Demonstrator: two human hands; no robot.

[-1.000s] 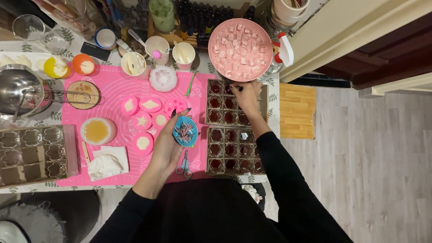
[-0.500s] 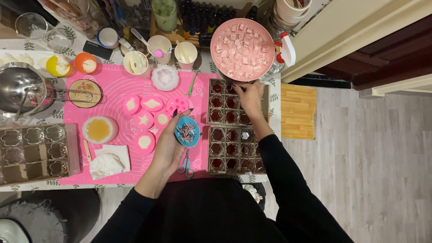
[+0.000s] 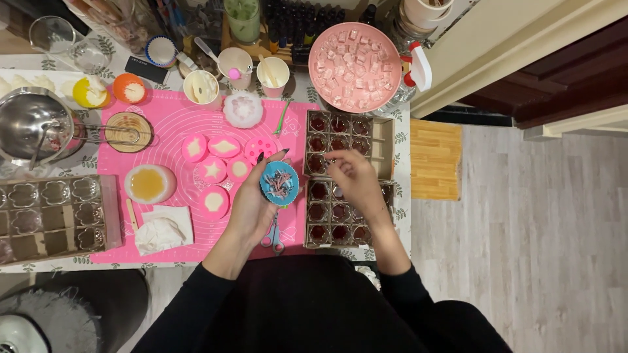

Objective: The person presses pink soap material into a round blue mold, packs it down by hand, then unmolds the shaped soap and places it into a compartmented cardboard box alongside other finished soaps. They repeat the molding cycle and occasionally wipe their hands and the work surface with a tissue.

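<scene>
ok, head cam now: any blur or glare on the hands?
Head view: right hand motion-smeared over the tray of dark-filled cups; left hand and its blue cup sharp; glare on the steel bowl; lighting even, shadows soft; door frame at right leans from wide-angle distortion.

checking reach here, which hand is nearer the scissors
Left. The left hand holds the blue cup right above the scissors; the right hand is off to their right, over the mould tray.

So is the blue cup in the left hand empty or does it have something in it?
Not empty: the blue cup in the left hand shows small pink and dark bits inside.
</scene>
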